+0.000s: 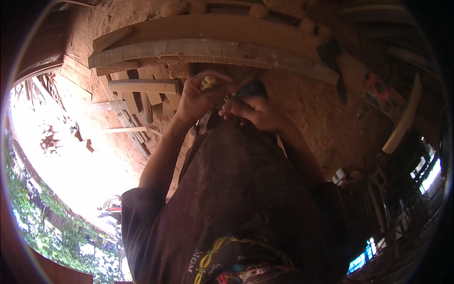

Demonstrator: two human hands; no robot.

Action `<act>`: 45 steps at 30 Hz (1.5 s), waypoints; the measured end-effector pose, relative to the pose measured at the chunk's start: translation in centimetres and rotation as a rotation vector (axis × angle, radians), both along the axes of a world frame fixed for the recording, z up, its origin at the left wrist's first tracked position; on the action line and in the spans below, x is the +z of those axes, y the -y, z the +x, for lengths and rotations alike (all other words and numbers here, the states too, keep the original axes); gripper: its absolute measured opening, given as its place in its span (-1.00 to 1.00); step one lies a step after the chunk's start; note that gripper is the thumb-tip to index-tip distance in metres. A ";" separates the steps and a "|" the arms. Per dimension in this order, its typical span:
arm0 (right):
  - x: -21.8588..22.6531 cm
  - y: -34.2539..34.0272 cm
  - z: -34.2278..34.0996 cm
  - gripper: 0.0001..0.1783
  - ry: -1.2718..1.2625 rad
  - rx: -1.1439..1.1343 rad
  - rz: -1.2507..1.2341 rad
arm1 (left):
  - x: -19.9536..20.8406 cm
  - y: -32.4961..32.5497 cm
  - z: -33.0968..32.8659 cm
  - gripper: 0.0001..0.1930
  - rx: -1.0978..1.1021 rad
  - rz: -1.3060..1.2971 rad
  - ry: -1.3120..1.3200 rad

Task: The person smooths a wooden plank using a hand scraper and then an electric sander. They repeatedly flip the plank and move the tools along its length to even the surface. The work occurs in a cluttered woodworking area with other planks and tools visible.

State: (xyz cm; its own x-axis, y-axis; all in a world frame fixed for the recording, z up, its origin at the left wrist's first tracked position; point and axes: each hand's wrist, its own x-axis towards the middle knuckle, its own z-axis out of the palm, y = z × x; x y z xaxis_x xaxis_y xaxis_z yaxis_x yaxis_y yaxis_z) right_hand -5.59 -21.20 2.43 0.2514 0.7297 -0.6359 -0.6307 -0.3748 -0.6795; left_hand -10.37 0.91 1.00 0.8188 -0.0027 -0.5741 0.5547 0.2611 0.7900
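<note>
Well, nearest is the person's dark shirt (222, 184); past it, the left grip (201, 94) curls round a small yellow object (208, 84), and the right grip (255, 112) sits close by, fingers bent inward, though whether it holds anything I cannot tell. A dark shape (254, 88), unclear, shows just past the right grip. Farther out, a short board (142, 86) lies left of the hands, then a long wooden beam (189, 48) stretches across the brown ground (307, 113).
</note>
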 end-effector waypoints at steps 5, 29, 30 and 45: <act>0.5 0.1 -0.9 -0.52 -0.162 -0.229 -0.055 | -0.5 -3.0 1.0 -0.74 0.211 0.410 0.101; -2.1 -2.6 2.6 -0.49 -0.199 -0.624 -0.052 | -2.9 -8.2 5.0 -0.34 -0.262 1.166 0.351; -2.0 -2.6 2.7 -0.49 -0.210 -0.633 -0.072 | -3.0 -8.2 4.9 -0.34 -0.258 1.166 0.347; -2.4 -3.6 1.8 -0.58 -0.540 -0.910 0.067 | -2.1 -7.7 5.0 -0.35 -0.265 1.146 0.346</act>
State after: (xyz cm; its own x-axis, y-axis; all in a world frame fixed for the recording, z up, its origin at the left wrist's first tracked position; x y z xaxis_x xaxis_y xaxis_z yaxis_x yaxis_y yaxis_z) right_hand -3.78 -17.61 0.01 0.4170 0.4465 -0.7917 -0.8793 0.4187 -0.2270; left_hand -5.37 8.64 -1.11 0.9794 0.1714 -0.1066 0.2007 -0.7708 0.6047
